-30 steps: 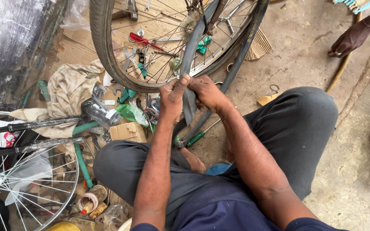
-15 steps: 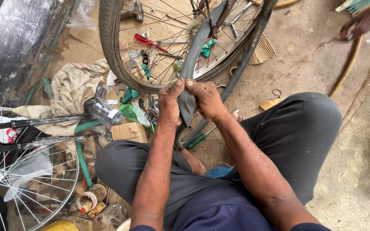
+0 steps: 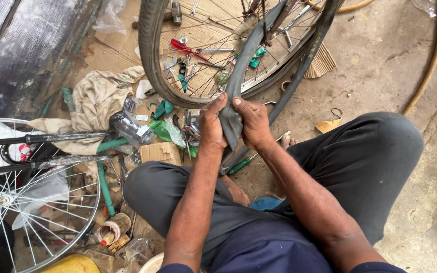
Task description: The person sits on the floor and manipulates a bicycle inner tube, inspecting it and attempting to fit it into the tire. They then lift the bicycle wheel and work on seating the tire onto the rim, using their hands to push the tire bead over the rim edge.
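Few containers showed: a small round tin (image 3: 119, 223) lay on the floor by the left knee with a short tube-like item in it, and a yellow tub (image 3: 74, 264) and a pale bowl rim (image 3: 153, 264) sat at the bottom edge, their contents out of sight.

The left hand (image 3: 212, 125) and right hand (image 3: 253, 123) both gripped a black inner tube (image 3: 231, 119) in front of the knees, fingers closed around it and thumbs pressed against its upper part. The tube ran up from the hands to the bicycle wheel (image 3: 154, 60) standing ahead.

Compared with half a second before, the hands sat a little lower in the view and the tube between them looked more pinched and folded; the wheel kept its place.

Counted: two hands, one inner tube, two spoked wheels, the second wheel (image 3: 6, 199) lying at the left with a black fork (image 3: 36, 137) over it, one red-handled tool (image 3: 184, 47) and one green-handled screwdriver (image 3: 243, 164), one crumpled rag (image 3: 97, 98), and one yellowish hose (image 3: 428, 65) curving across the concrete floor (image 3: 380, 60).
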